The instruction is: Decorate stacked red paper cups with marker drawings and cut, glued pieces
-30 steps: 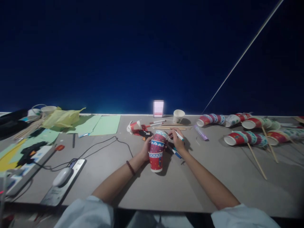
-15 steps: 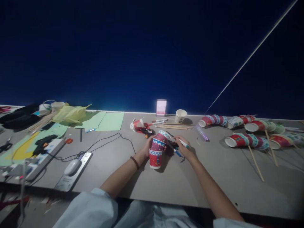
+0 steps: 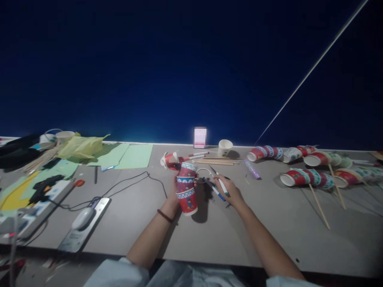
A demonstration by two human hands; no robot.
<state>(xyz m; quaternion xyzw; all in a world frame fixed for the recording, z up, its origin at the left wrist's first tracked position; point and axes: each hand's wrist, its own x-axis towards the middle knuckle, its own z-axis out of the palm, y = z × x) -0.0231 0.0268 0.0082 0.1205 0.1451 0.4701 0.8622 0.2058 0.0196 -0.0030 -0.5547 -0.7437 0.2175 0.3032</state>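
My left hand point(image 3: 172, 196) is wrapped round a chain of red, patterned paper cups point(image 3: 186, 189) fitted into one another, held above the table with the open end towards me. Its fingers are partly hidden behind the cups. To the right, my right hand point(image 3: 232, 190) grips a white marker point(image 3: 222, 185) with a green end, its other end pointing away from me. Close to that hand, a blue-and-white marker point(image 3: 218, 193) lies on the table. Between the hands is a thin white ring point(image 3: 204, 170), perhaps a cut cup rim. A cut red cup point(image 3: 171, 159) lies just behind the held cups.
Several finished-looking cup chains point(image 3: 308, 177), some with wooden sticks, lie at right. A white cup point(image 3: 225, 148), chopsticks point(image 3: 218, 162) and a purple tube point(image 3: 252, 169) sit behind. Green paper point(image 3: 136, 155), a power strip point(image 3: 44, 203), a cable and a mouse point(image 3: 83, 218) are at left.
My left hand has moved the cup chain to the left, away from my right hand, and its tilt has changed. The white ring now shows more fully. My right hand still holds the marker.
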